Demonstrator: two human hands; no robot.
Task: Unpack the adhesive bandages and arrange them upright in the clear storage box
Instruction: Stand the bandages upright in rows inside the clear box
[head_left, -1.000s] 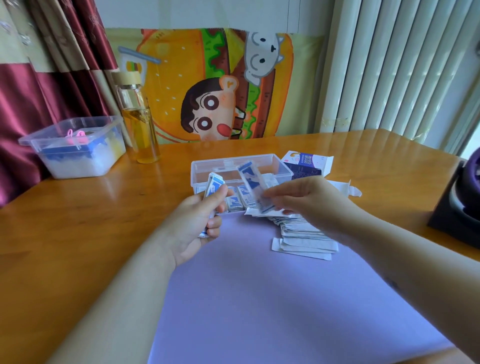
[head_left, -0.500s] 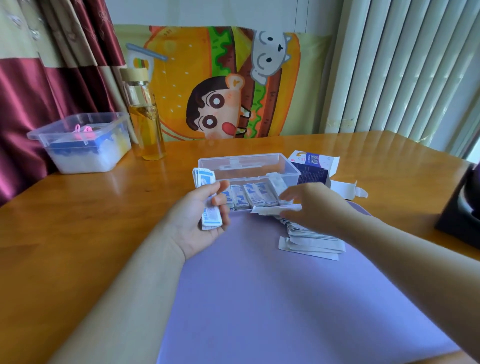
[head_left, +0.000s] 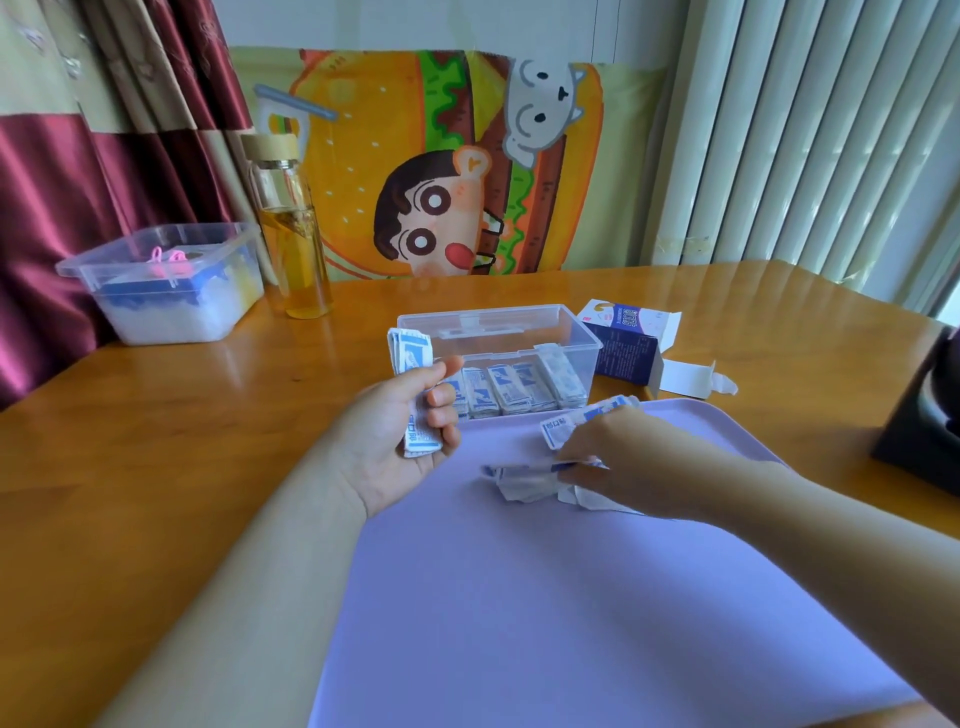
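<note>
Beside the box (head_left: 519, 345), the left hand (head_left: 387, 452) grip pinches a bandage stack (head_left: 410, 356) for loading; the right hand (head_left: 639, 460) grip pinches loose bandages (head_left: 561, 428)

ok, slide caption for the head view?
Left hand holds a bandage stack by the clear box; right hand grips bandages over the pile on the mat.

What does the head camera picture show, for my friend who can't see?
The left hand grips a stack of bandages while the right hand pinches loose bandages above the purple mat. Behind them, more bandages stand in the clear box.
</note>
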